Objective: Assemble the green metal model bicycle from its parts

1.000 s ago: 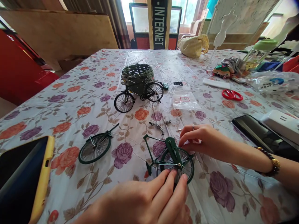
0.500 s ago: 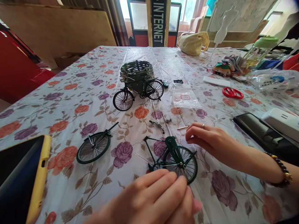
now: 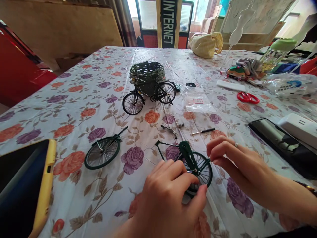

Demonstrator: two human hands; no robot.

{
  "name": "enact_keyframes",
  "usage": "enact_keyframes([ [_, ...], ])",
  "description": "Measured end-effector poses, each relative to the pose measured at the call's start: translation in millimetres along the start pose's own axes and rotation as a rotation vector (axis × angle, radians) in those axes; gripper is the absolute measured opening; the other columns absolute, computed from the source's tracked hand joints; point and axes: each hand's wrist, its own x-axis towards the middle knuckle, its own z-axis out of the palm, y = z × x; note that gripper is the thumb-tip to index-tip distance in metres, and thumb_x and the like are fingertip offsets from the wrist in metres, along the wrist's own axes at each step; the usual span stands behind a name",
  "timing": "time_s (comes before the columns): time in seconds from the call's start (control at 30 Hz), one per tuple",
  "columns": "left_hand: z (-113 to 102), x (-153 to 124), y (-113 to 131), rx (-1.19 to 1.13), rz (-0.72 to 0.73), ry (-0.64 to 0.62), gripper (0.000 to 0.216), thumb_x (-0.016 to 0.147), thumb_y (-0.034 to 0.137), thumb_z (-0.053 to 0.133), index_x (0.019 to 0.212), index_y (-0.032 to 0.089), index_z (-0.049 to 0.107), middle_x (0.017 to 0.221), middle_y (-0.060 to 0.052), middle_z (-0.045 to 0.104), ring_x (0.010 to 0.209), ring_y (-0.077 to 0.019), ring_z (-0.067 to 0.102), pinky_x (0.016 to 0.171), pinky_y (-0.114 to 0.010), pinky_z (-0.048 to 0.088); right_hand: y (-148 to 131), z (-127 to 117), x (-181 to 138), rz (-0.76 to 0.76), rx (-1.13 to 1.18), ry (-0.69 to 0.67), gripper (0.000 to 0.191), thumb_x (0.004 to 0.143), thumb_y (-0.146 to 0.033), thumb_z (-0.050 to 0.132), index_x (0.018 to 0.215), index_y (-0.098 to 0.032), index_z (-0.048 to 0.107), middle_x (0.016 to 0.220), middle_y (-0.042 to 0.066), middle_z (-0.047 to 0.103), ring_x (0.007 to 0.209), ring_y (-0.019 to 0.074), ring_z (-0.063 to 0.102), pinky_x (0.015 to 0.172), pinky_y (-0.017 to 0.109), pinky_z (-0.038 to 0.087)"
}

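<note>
A dark green miniature bicycle frame (image 3: 189,154) with its rear wheel lies on the floral cloth before me. My left hand (image 3: 170,195) is closed on its near side, thumb and fingers at the wheel, hiding the frame's lower part. My right hand (image 3: 230,158) pinches the thin end of the frame behind the wheel. A matching front wheel with fork (image 3: 103,152) lies apart to the left. Beyond the frame rest small silver handlebars (image 3: 170,131), a tiny metal part (image 3: 181,125) and a thin screwdriver (image 3: 203,131) with a black handle.
A black miniature bicycle (image 3: 148,96) stands against a woven basket (image 3: 147,72). A yellow-cased tablet (image 3: 46,181) lies at left. To the right are a black phone (image 3: 272,138), red scissors (image 3: 247,97), a clear plastic bag (image 3: 198,101) and a green-lidded bottle (image 3: 277,53).
My left hand has moved up onto the frame and wheel. My right hand has shifted from beside the screwdriver to the frame's rear end; the screwdriver's black handle is now uncovered.
</note>
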Motion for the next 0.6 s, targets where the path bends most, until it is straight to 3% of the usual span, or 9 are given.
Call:
enact_keyframes([
  [0.13, 0.4, 0.6, 1.3, -0.037, -0.066, -0.052, 0.005, 0.065, 0.018, 0.061, 0.061, 0.019, 0.065, 0.059, -0.001, 0.056, 0.059, -0.0143, 0.055, 0.05, -0.025, 0.047, -1.2, 8.0, -6.2, -0.029, -0.013, -0.005, 0.014, 0.085, -0.006, 0.036, 0.087, -0.019, 0.04, 0.093, 0.004, 0.045, 0.082, 0.0108, 0.046, 0.073, 0.023, 0.04],
  [0.27, 0.2, -0.8, 1.9, -0.074, -0.107, -0.092, 0.006, 0.067, 0.018, 0.06, 0.064, 0.02, 0.065, 0.062, 0.0, 0.057, 0.062, -0.0147, 0.055, 0.051, -0.026, 0.045, -1.7, 15.5, -9.4, 0.043, -0.019, 0.009, 0.012, 0.085, -0.008, 0.038, 0.087, -0.019, 0.042, 0.098, 0.005, 0.044, 0.092, 0.0117, 0.045, 0.08, 0.025, 0.038],
  [0.5, 0.3, -3.8, 1.4, -0.133, -0.173, -0.244, 0.011, 0.077, 0.024, 0.054, 0.073, 0.024, 0.063, 0.071, 0.003, 0.058, 0.074, -0.0148, 0.052, 0.072, -0.032, 0.04, -4.0, 19.3, -9.4, 0.008, -0.046, 0.02, 0.013, 0.084, -0.007, 0.038, 0.088, -0.019, 0.042, 0.104, 0.005, 0.042, 0.096, 0.0113, 0.043, 0.081, 0.025, 0.036],
  [0.6, 0.3, -4.3, 1.2, -0.152, -0.177, -0.269, 0.012, 0.078, 0.026, 0.053, 0.074, 0.025, 0.063, 0.072, 0.004, 0.058, 0.074, -0.0145, 0.051, 0.074, -0.032, 0.038, -1.3, 20.1, -10.0, -0.005, -0.084, -0.008, 0.014, 0.084, -0.006, 0.037, 0.086, -0.018, 0.042, 0.106, 0.006, 0.04, 0.099, 0.0125, 0.041, 0.084, 0.026, 0.035],
])
